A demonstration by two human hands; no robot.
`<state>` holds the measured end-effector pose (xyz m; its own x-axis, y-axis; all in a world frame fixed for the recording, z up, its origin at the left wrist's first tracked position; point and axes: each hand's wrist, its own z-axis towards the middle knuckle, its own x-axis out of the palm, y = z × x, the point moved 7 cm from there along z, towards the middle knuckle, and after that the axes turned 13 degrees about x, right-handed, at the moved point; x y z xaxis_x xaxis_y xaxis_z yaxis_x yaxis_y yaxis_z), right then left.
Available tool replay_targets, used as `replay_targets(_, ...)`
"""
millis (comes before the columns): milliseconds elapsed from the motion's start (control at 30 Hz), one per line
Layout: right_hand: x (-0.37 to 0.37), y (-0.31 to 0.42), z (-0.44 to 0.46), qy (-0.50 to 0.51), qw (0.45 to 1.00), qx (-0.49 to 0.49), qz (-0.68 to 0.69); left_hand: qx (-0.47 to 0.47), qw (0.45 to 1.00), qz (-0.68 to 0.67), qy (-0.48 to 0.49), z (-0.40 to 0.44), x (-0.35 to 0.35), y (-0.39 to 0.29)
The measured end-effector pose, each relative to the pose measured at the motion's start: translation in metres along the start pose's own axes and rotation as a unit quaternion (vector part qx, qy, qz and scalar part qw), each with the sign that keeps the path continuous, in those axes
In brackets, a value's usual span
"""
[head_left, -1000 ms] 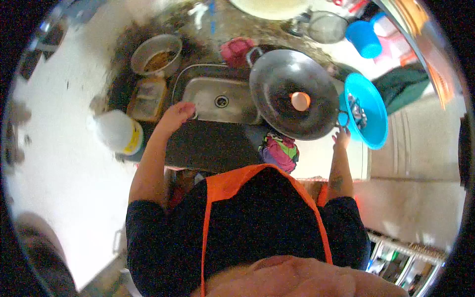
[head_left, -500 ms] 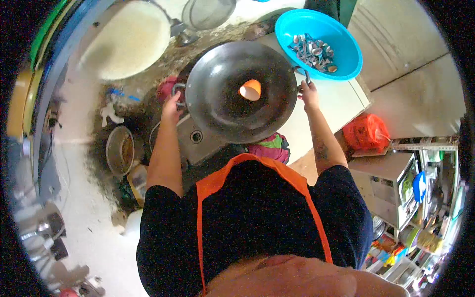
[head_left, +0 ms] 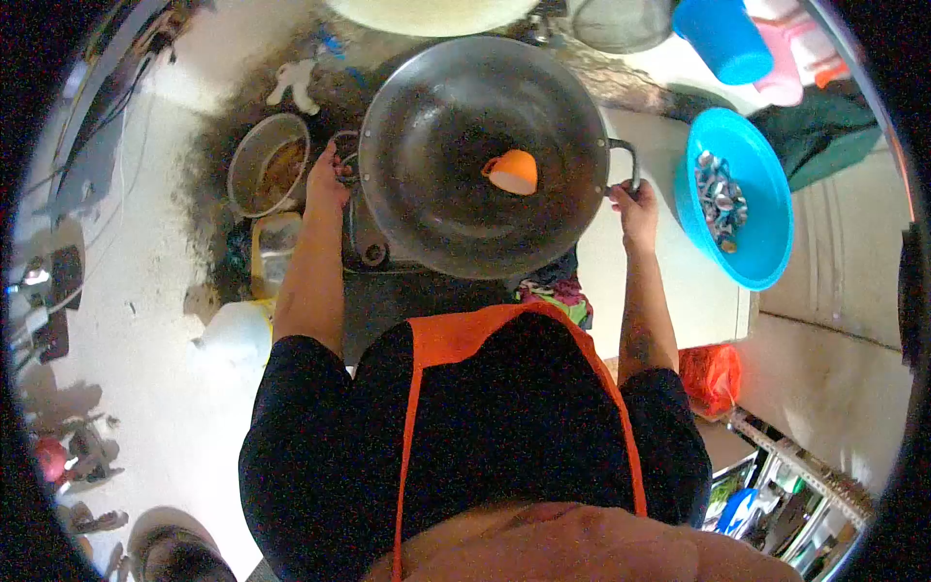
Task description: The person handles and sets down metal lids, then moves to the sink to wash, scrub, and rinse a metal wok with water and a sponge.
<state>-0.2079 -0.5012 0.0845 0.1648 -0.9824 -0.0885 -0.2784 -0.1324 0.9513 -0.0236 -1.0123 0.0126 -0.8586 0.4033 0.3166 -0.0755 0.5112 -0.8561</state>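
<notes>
A large dark wok (head_left: 446, 213) is held out in front of me by its two loop handles. My left hand (head_left: 328, 179) is closed on the left handle. On the other side my right hand (head_left: 635, 209) grips the right handle. Inside the wok lies an orange cup (head_left: 514, 172), tipped on its side, with its pale inside partly showing. Below the wok's left edge part of a gas stove (head_left: 371, 247) shows; the wok hides the rest of it.
A blue basin (head_left: 766, 213) of spoons and other cutlery stands on the white counter (head_left: 669, 301) to my right. A metal pot (head_left: 238, 179) is at the left, above a white jug (head_left: 238, 333). Bunched cloth (head_left: 558, 296) lies under the wok's near right edge. A red bag (head_left: 711, 378) is lower right.
My view has turned and shifted, so the basin now sits farther right and lower. Both hands still hold the wok, now over the stove side, and the orange cup inside has rolled around.
</notes>
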Motion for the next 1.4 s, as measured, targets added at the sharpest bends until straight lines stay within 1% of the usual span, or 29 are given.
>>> replay_targets(133,0.069,-0.028,0.029,0.041,0.999,0.022,0.001,-0.008,0.997,0.018,-0.072,0.002,-0.053,-0.013)
replay_targets(200,0.093,-0.038,0.038,0.062,0.998,0.016,0.02,0.081,0.995,-0.042,-0.05,0.03,-0.073,-0.014)
replay_targets(300,0.118,-0.059,0.047,0.071,0.997,0.012,0.03,0.065,0.991,-0.112,-0.029,0.03,-0.076,-0.008)
replay_targets(367,0.123,-0.072,0.05,0.014,0.999,0.04,0.015,0.043,0.991,-0.123,-0.017,0.056,-0.099,0.023)
replay_targets(433,0.122,-0.082,0.047,0.011,0.999,0.045,-0.01,0.02,0.991,-0.132,-0.006,0.056,-0.11,0.037)
replay_targets(500,0.118,-0.091,0.048,0.001,0.999,0.038,-0.017,0.01,0.999,-0.028,-0.035,0.042,-0.117,0.053)
replay_targets(567,0.114,-0.102,0.051,0.012,0.997,0.062,-0.048,-0.008,0.998,-0.051,-0.034,0.042,-0.123,0.071)
replay_targets(667,0.112,-0.102,0.046,-0.01,0.993,0.025,-0.116,-0.02,0.998,-0.032,-0.039,0.042,-0.132,0.092)
replay_targets(700,0.113,-0.1,0.043,-0.017,0.978,0.032,-0.206,-0.02,1.0,-0.022,-0.009,0.042,-0.129,0.097)
replay_targets(767,0.113,-0.092,0.04,-0.027,0.924,0.04,-0.379,-0.022,0.999,-0.018,0.015,0.043,-0.123,0.11)
replay_targets(800,0.115,-0.081,0.036,-0.024,0.922,0.038,-0.385,0.022,0.992,0.123,-0.015,0.049,-0.131,0.114)
replay_targets(833,0.124,-0.06,0.029,-0.032,0.862,-0.016,-0.505,0.064,0.962,0.262,-0.043,0.051,-0.134,0.114)
replay_targets(867,0.134,-0.038,0.023,-0.04,0.786,-0.071,-0.613,0.06,0.963,0.258,-0.046,0.037,-0.122,0.117)
replay_targets(900,0.136,-0.034,0.03,-0.008,0.703,0.008,-0.711,0.202,0.858,0.46,-0.105,0.006,-0.101,0.088)
replay_targets(933,0.151,-0.019,0.032,0.05,0.621,0.037,-0.781,0.326,0.689,0.628,-0.156,-0.028,-0.069,0.062)
replay_targets(967,0.167,-0.001,0.029,0.106,0.529,0.069,-0.839,0.358,0.701,0.616,-0.028,-0.04,-0.04,0.066)
replay_targets(1000,0.212,0.037,0.019,0.129,0.564,0.002,-0.815,0.385,0.701,0.592,0.101,-0.054,-0.011,0.069)
replay_targets(1033,0.258,0.066,0.007,0.153,0.596,-0.064,-0.786,0.337,0.657,0.622,0.259,-0.071,0.02,0.08)
replay_targets(1067,0.295,0.088,0.005,0.158,0.679,-0.17,-0.697,0.281,0.595,0.633,0.409,-0.088,0.04,0.094)
replay_targets(1100,0.337,0.137,-0.034,0.106,0.749,-0.313,-0.574,0.364,0.547,0.619,0.43,-0.088,0.043,0.121)
replay_targets(1133,0.368,0.164,-0.058,0.099,0.754,-0.474,-0.444,0.442,0.493,0.602,0.445,-0.083,0.039,0.169)
replay_targets(1167,0.397,0.184,-0.079,0.085,0.72,-0.563,-0.397,0.442,0.5,0.606,0.432,-0.064,0.028,0.214)
replay_targets(1200,0.418,0.201,-0.101,0.072,0.678,-0.646,-0.343,0.484,0.581,0.555,0.346,-0.045,0.016,0.24)
replay_targets(1233,0.435,0.21,-0.108,0.086,0.674,-0.653,-0.336,0.519,0.65,0.495,0.252,-0.033,0.004,0.244)
replay_targets(1267,0.452,0.215,-0.118,0.082,0.647,-0.669,-0.356,0.517,0.655,0.499,0.234,-0.036,0.006,0.221)
replay_targets(1300,0.467,0.217,-0.125,0.076,0.622,-0.684,-0.373,0.373,0.612,0.631,0.298,-0.035,0.011,0.205)
replay_targets(1333,0.474,0.22,-0.119,0.053,0.586,-0.712,-0.383,0.21,0.544,0.732,0.352,-0.034,0.004,0.205)
replay_targets(1367,0.472,0.213,-0.096,0.098,0.631,-0.695,-0.332,0.207,0.549,0.734,0.342,-0.028,0.003,0.202)
replay_targets(1400,0.468,0.212,-0.094,0.101,0.607,-0.728,-0.301,0.209,0.698,0.625,0.281,-0.014,0.0,0.195)
